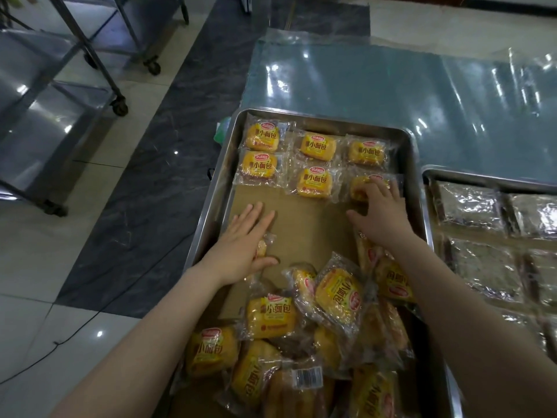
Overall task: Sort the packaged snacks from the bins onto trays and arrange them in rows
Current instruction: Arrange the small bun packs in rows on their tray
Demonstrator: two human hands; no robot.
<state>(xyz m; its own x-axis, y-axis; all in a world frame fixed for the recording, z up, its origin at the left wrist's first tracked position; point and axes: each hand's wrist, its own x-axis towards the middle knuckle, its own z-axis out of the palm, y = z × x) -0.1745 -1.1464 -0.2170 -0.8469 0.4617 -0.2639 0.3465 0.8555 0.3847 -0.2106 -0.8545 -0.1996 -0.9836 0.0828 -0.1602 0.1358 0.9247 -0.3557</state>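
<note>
A steel tray (417,188) lined with brown paper holds yellow bread packs. Several lie in neat rows at its far end, such as one bread pack (315,181). A loose heap of packs (316,324) fills the near end. My right hand (381,212) rests on a bread pack (360,187) at the right end of the second row, fingers curled over it. My left hand (245,239) lies flat, fingers together, on top of another bread pack (264,244) near the tray's left wall; most of that pack is hidden under the palm.
A second steel tray (482,181) at the right holds rows of clear-wrapped grey snack packs (470,206). Clear plastic sheeting (391,86) covers the table beyond. Wheeled steel racks (60,95) stand on the floor at the left, and a black cable (90,315) crosses the tiles.
</note>
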